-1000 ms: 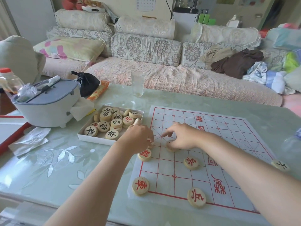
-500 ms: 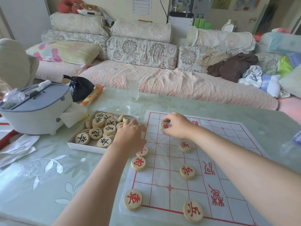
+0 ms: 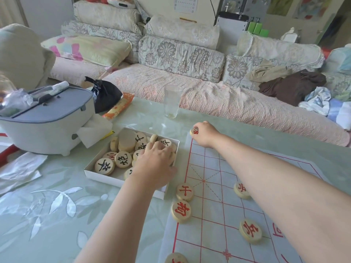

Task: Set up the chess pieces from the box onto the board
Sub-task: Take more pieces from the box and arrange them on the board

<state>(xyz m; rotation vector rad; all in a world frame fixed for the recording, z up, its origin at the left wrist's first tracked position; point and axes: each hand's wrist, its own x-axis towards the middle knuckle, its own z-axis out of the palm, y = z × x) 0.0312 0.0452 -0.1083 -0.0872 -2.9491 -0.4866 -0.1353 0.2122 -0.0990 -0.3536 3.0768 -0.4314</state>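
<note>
right hand pinches pale red-inked disc | left hand in box, grip unclear

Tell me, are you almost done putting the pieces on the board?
Not nearly. Five red pieces show on the board. The right hand pinches another red piece at the far corner, and the left hand reaches into the box. Lots of pieces wait there, mostly black-lettered, and most of the board is bare.
</note>
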